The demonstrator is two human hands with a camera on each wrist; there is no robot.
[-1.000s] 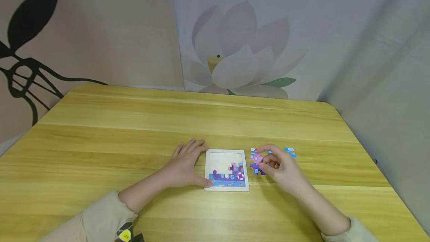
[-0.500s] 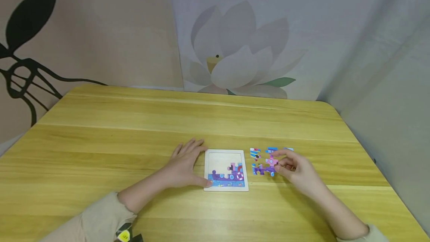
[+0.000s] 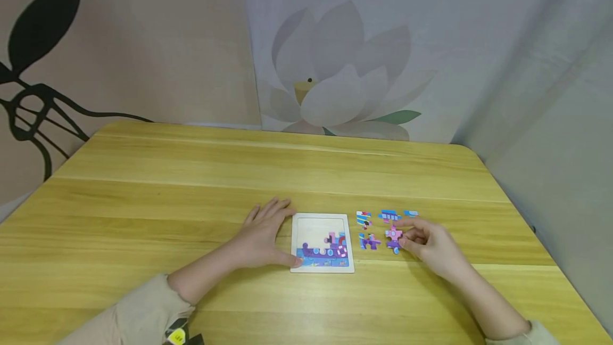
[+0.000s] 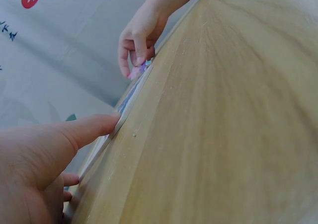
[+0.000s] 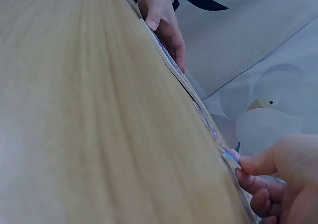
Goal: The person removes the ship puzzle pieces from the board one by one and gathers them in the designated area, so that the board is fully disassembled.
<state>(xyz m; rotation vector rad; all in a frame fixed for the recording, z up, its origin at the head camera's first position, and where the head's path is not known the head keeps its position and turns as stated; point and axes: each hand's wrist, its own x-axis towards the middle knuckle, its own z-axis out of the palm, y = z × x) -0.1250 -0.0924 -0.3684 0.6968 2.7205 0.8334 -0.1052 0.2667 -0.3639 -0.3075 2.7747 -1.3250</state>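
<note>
In the head view a square jigsaw tray (image 3: 318, 227) lies on the table, its lower part filled with a purple boat on blue water and its upper part bare wood. My left hand (image 3: 258, 241) rests along the tray's left side, fingers spread, with the thumb on the lower left corner. To the right, my right hand (image 3: 435, 246) pinches a pink and purple puzzle piece (image 3: 394, 238) between thumb and fingers. That piece (image 5: 232, 155) shows at the fingertips in the right wrist view too. A purple puzzle piece (image 3: 370, 241) lies between it and the tray.
More loose pieces lie right of the tray: a striped one (image 3: 363, 219), a blue and white one (image 3: 390, 215) and a small blue one (image 3: 411, 213) behind the right hand. The wooden table (image 3: 206, 164) ends at a printed curtain (image 3: 191, 47).
My right hand has moved right with the pink and purple piece, away from the tray and the purple loose piece. The left hand has stayed on the tray.
</note>
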